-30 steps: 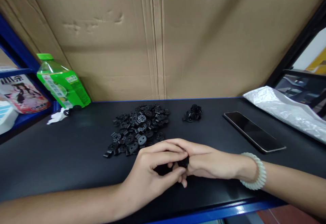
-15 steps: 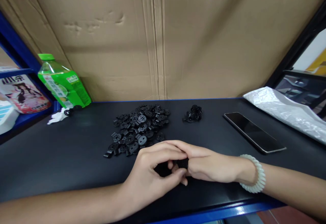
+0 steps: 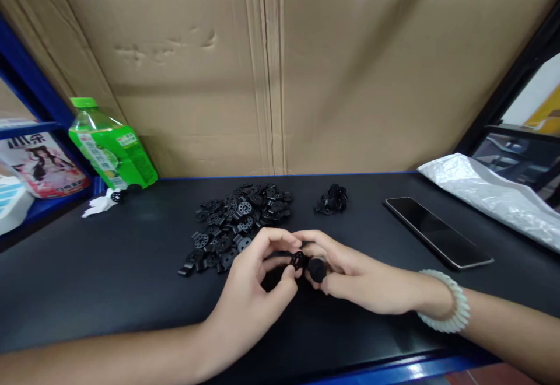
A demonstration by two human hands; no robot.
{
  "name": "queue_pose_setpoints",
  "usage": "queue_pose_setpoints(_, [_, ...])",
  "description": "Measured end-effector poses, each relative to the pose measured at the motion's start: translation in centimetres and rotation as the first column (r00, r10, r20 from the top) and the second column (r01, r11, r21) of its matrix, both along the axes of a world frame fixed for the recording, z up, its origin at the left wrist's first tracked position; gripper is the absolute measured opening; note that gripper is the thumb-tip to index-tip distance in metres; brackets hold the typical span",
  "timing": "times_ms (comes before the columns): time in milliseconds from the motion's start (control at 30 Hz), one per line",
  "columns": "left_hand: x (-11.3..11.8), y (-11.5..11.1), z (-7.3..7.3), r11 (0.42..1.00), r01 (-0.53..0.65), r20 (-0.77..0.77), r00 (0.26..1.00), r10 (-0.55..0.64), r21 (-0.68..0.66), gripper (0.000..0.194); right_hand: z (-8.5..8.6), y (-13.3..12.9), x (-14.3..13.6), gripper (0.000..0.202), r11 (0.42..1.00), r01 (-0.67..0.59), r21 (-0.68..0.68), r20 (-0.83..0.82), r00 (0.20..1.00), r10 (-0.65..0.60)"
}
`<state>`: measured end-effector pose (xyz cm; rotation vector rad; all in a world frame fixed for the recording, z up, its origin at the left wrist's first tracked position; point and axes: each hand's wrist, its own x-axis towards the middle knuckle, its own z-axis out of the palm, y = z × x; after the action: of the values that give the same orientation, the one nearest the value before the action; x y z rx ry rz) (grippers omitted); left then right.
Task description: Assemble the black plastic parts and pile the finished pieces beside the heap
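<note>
Near the table's front edge my two hands meet. My left hand pinches a small black wheel-like part between its fingertips. Beside it, my right hand, with a pale beaded bracelet on the wrist, holds a round black piece between thumb and fingers. Just behind my left hand lies a heap of black plastic parts, discs with short tabs. A smaller cluster of black parts sits behind my right hand.
A phone lies on the black table at right, near a silvery plastic bag. At left stand a green bottle, a crumpled white tissue and a printed packet. Cardboard closes off the back.
The hands have drawn slightly apart at the fingertips. The two black pieces, mostly covered before, now show side by side. My right hand has opened its grasp somewhat.
</note>
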<state>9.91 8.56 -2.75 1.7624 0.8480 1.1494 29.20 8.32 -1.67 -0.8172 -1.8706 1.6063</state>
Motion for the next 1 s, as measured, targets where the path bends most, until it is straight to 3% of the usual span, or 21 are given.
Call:
queue_pose_setpoints(67, [0.0, 0.1, -0.2, 1.0, 0.007, -0.037, 0.999, -0.006, 0.021, 0.031, 0.3, 0.8, 1.0, 0.052, 0.978, 0.075, 0.195, 0.124, 0.987, -0.101])
queue_pose_setpoints(100, [0.0, 0.1, -0.3, 1.0, 0.014, -0.065, 0.998, -0.012, 0.024, 0.03, 0.4, 1.4, 1.7, 0.047, 0.936, 0.135, 0.324, 0.167, 0.966, -0.197])
queue_pose_setpoints(133, [0.0, 0.1, -0.3, 0.999, 0.03, -0.104, 0.994, -0.027, 0.02, 0.027, 0.5, 2.1, 2.4, 0.039, 0.855, 0.183, 0.485, 0.195, 0.931, -0.31])
queue_pose_setpoints(200, [0.0, 0.1, -0.3, 0.996, 0.086, -0.218, 0.973, -0.081, 0.015, 0.023, 0.5, 3.6, 4.0, 0.035, 0.63, 0.22, 0.744, 0.204, 0.824, -0.528])
queue_pose_setpoints(267, [0.0, 0.0, -0.2, 0.987, 0.157, -0.348, 0.928, -0.136, 0.031, 0.022, 0.3, 5.1, 5.3, 0.034, 0.439, 0.229, 0.869, 0.15, 0.723, -0.674])
queue_pose_setpoints(333, [0.0, -0.2, 0.1, 0.976, 0.209, -0.436, 0.885, -0.163, 0.059, 0.021, 0.2, 5.9, 6.1, 0.036, 0.324, 0.206, 0.924, 0.116, 0.654, -0.747])
queue_pose_setpoints(400, [0.0, -0.3, 0.2, 0.967, 0.242, -0.47, 0.864, -0.177, 0.081, 0.02, 0.0, 6.0, 6.0, 0.038, 0.277, 0.174, 0.945, 0.105, 0.641, -0.76])
queue_pose_setpoints(467, [0.0, -0.4, 0.3, 0.96, 0.262, -0.477, 0.859, -0.187, 0.095, 0.021, 0.0, 5.2, 5.0, 0.036, 0.315, 0.108, 0.943, 0.153, 0.699, -0.699])
queue_pose_setpoints(533, [0.0, -0.4, 0.2, 0.957, 0.269, -0.479, 0.857, -0.188, 0.105, 0.021, -0.1, 4.1, 3.5, 0.035, 0.418, -0.032, 0.908, 0.282, 0.785, -0.551])
queue_pose_setpoints(600, [0.0, -0.3, 0.1, 0.955, 0.275, -0.48, 0.856, -0.191, 0.11, 0.02, -0.2, 3.0, 2.0, 0.04, 0.496, -0.195, 0.846, 0.416, 0.822, -0.388])
queue_pose_setpoints(733, [0.1, -0.4, 0.4, 0.951, 0.286, -0.476, 0.857, -0.198, 0.118, 0.019, -0.4, 2.2, 0.9, 0.042, 0.533, -0.37, 0.761, 0.545, 0.81, -0.216])
queue_pose_setpoints(833, [0.0, -1.1, 0.9, 0.958, 0.267, -0.451, 0.872, -0.193, 0.105, 0.019, -0.5, 2.5, 1.3, 0.033, 0.56, -0.341, 0.755, 0.536, 0.813, -0.229])
queue_pose_setpoints(933, [-0.5, -1.6, -0.3, 0.943, 0.333, -0.344, 0.883, -0.319, -0.02, 0.019, -0.4, 2.8, 1.9, 0.023, 0.598, -0.229, 0.768, 0.467, 0.839, -0.278])
queue_pose_setpoints(967, [-0.6, -1.5, -1.2, 0.872, 0.477, -0.272, 0.83, -0.487, -0.107, 0.018, -0.4, 2.8, 2.0, 0.02, 0.611, -0.196, 0.767, 0.447, 0.846, -0.29])
queue_pose_setpoints(1000, [-0.7, -1.2, -2.3, 0.827, 0.543, -0.234, 0.793, -0.563, -0.149, 0.014, -0.4, 2.8, 2.0, 0.017, 0.621, -0.166, 0.766, 0.43, 0.85, -0.303])
